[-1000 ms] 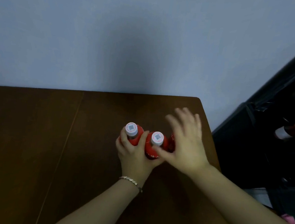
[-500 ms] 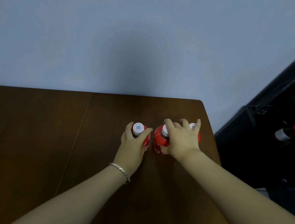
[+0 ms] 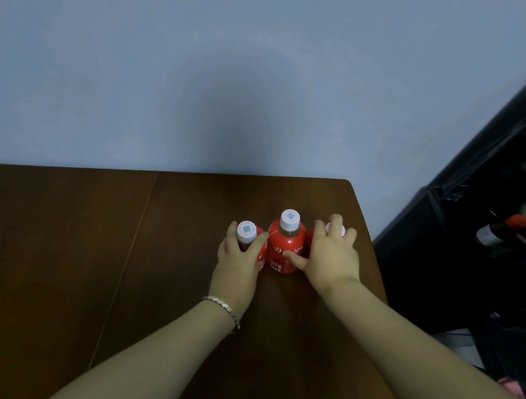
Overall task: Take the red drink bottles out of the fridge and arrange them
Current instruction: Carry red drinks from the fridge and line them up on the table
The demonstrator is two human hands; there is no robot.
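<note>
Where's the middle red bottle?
Head view: the middle red bottle stands upright on the right of the table, between the left bottle in the left hand and the right bottle under the right hand.

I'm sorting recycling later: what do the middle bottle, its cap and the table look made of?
Middle bottle: probably plastic under a glossy red printed wrap; it shows a soft highlight. Its cap: matte white plastic, seemingly, with a printed code on top. Table: dark brown wood or wood-look laminate, satin sheen, one seam visible; which, I cannot tell.
</note>
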